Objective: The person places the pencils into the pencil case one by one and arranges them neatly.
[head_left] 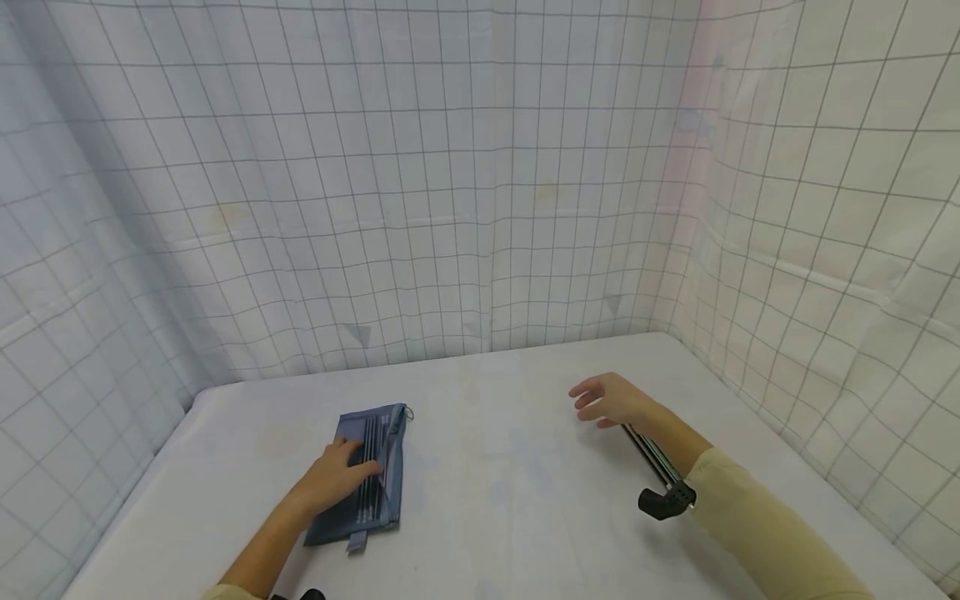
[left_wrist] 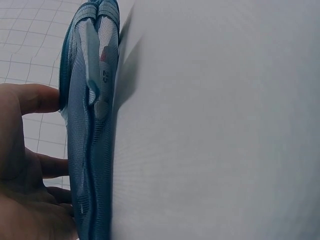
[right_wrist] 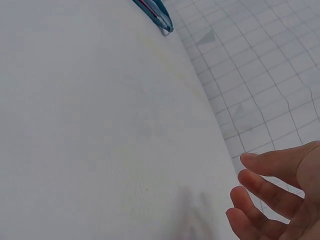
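A flat blue mesh zip pouch [head_left: 393, 467] lies on the white table at left, with several slim dark sticks showing on its face. My left hand [head_left: 339, 479] rests on top of it, thumb and fingers spread. In the left wrist view, the fingertips touch the upper face of the pouch [left_wrist: 90, 130], which appears edge-on. My right hand [head_left: 611, 400] hovers above the table at right, loosely bent and holding nothing. Several slim dark sticks [head_left: 651, 454] show beside its wrist, partly covered by the forearm; their kind is unclear.
The white table [head_left: 480, 467] spans the front, its far edge meeting a grid-patterned curtain [head_left: 450, 208]. More grid curtain [head_left: 847, 208] hangs along the right side. A black camera mount [head_left: 667, 500] sits at the right wrist.
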The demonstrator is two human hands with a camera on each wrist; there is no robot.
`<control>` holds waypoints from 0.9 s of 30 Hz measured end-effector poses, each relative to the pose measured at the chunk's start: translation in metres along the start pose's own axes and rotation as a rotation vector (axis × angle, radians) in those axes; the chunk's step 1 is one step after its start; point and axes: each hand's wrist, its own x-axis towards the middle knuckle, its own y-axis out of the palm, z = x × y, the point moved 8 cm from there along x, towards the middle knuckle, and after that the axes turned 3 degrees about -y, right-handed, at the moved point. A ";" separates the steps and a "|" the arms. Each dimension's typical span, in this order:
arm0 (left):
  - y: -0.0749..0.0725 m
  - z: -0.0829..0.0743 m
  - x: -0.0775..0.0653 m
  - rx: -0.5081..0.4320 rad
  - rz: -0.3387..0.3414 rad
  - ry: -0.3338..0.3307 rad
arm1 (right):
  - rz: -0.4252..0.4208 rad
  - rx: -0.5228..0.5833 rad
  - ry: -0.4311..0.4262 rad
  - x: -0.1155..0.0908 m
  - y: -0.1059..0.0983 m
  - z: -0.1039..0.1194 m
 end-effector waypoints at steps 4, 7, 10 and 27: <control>0.001 0.000 -0.001 0.002 -0.003 0.002 | -0.019 0.022 0.002 -0.006 -0.010 -0.007; 0.000 0.000 -0.001 0.005 -0.008 0.003 | -0.039 0.039 0.016 -0.011 -0.015 -0.013; 0.000 -0.001 -0.001 0.005 -0.010 0.002 | -0.047 0.041 0.015 -0.016 -0.019 -0.017; 0.001 0.000 -0.001 0.011 -0.019 -0.004 | -0.179 -0.215 0.061 -0.025 -0.037 -0.037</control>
